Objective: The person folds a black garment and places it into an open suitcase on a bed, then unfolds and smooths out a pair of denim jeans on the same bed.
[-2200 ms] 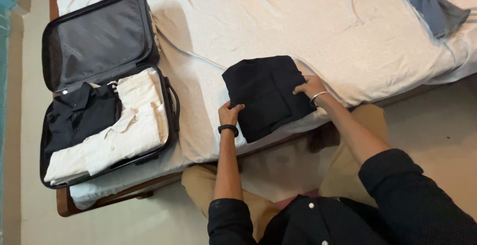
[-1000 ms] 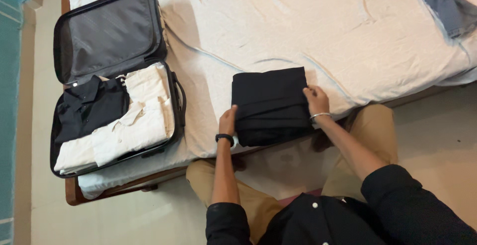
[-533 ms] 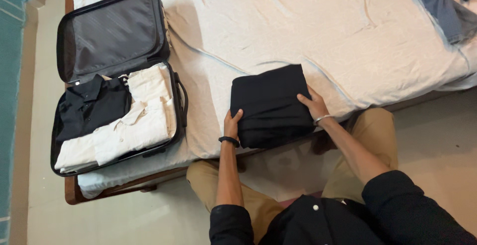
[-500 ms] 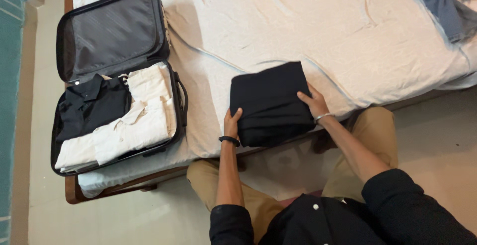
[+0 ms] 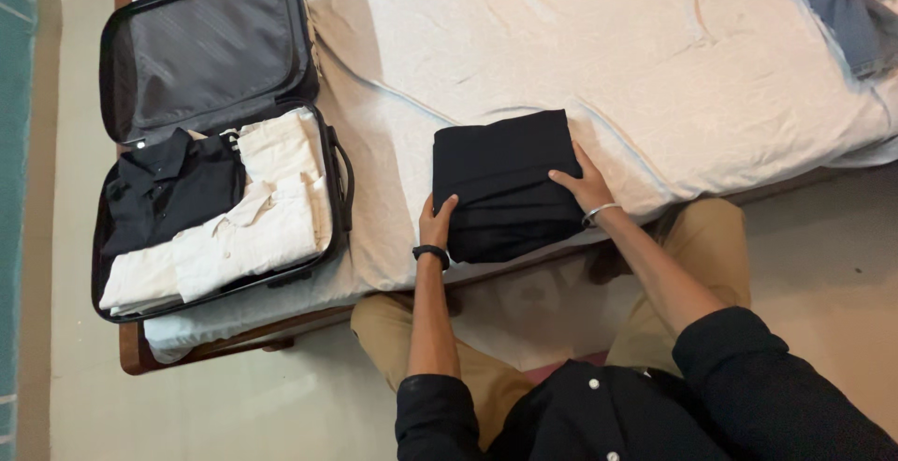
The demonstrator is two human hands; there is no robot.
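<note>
A folded black garment lies near the front edge of the bed, which has a pale sheet. My left hand, with a black band on the wrist, grips the garment's left front corner with the thumb on top. My right hand, with a metal bangle, holds its right edge, fingers on top of the cloth. To the left an open black suitcase lies on the bed, with a folded black shirt and folded cream shirts inside.
A blue-grey garment lies at the bed's far right corner. The wooden bed frame shows below the suitcase. My knees in tan trousers are under the bed's edge. Pale floor lies left and right.
The garment was squared up and shifted slightly; my hands stay on its two sides, the right one now resting further onto the top. The view drifted a little.
</note>
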